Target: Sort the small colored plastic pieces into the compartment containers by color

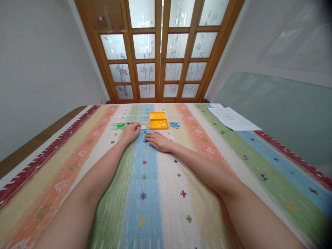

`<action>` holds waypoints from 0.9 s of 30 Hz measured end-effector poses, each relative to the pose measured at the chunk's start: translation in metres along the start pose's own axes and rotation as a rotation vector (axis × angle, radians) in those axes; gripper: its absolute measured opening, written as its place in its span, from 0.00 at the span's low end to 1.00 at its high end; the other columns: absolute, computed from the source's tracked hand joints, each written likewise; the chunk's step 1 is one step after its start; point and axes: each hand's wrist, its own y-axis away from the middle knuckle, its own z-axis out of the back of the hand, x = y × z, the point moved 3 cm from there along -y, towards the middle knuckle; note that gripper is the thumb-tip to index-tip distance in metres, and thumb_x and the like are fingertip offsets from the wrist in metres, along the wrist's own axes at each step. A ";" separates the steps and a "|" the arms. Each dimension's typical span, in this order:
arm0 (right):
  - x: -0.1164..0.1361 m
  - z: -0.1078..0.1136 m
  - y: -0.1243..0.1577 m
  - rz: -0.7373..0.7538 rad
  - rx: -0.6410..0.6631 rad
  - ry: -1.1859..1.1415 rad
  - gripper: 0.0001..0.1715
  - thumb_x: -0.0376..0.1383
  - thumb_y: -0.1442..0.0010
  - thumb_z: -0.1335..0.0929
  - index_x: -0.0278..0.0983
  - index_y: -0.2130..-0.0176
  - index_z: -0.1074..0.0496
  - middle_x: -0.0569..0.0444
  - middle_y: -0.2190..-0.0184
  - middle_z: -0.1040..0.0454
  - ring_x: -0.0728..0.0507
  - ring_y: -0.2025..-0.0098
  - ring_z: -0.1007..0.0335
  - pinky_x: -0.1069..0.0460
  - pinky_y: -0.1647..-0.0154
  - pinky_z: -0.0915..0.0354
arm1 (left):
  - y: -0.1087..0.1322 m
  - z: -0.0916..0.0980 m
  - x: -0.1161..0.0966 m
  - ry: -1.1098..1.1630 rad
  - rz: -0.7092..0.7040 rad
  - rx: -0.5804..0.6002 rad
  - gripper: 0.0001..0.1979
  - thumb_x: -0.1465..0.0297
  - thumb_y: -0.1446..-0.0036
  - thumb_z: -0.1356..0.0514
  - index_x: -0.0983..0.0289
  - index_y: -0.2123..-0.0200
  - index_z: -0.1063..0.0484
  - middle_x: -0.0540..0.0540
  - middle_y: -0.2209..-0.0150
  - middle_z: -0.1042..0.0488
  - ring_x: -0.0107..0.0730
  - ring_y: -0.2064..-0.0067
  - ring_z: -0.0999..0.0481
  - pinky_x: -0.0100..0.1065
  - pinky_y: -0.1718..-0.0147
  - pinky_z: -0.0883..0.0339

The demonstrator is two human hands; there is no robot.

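Observation:
My left hand (131, 132) is closed in a pinch beside the clear plastic box (114, 120) on the left; anything between its fingertips is too small to make out. Small green pieces (120, 126) lie in that box, and a few yellow pieces (144, 127) show just right of the hand. My right hand (158, 140) rests flat on the tablecloth with its fingers stretched out, below an open orange case (159, 115). Small white pieces (163, 124) lie in the case's front half. Right of it, blue pieces (174, 125) sit in another clear compartment.
A striped, patterned tablecloth (145, 207) covers the table. Printed paper sheets (230, 117) lie at the far right. Wooden doors with frosted panes (160, 62) stand beyond the far edge, and a pale greenish panel (280, 114) rises along the right side.

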 end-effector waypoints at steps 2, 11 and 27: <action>0.001 0.000 0.000 -0.004 -0.003 0.001 0.25 0.41 0.24 0.41 0.42 0.33 0.31 0.47 0.32 0.32 0.39 0.28 0.43 0.37 0.28 0.49 | 0.001 0.000 -0.003 0.002 -0.022 0.018 0.15 0.63 0.33 0.45 0.60 0.53 0.19 0.57 0.64 0.18 0.40 0.62 0.23 0.35 0.62 0.37; -0.027 0.017 0.005 -0.263 -0.294 0.071 0.27 0.41 0.23 0.43 0.36 0.34 0.31 0.42 0.33 0.32 0.37 0.31 0.39 0.37 0.29 0.47 | 0.004 -0.001 -0.007 0.003 -0.093 0.066 0.15 0.63 0.34 0.45 0.60 0.53 0.19 0.56 0.66 0.20 0.41 0.65 0.24 0.36 0.64 0.39; -0.015 0.027 0.004 -0.296 -0.267 0.080 0.24 0.40 0.24 0.40 0.40 0.36 0.28 0.43 0.34 0.31 0.35 0.31 0.40 0.32 0.28 0.51 | 0.006 -0.001 -0.009 -0.008 -0.076 0.097 0.16 0.63 0.34 0.45 0.59 0.53 0.19 0.57 0.65 0.19 0.42 0.63 0.23 0.36 0.63 0.37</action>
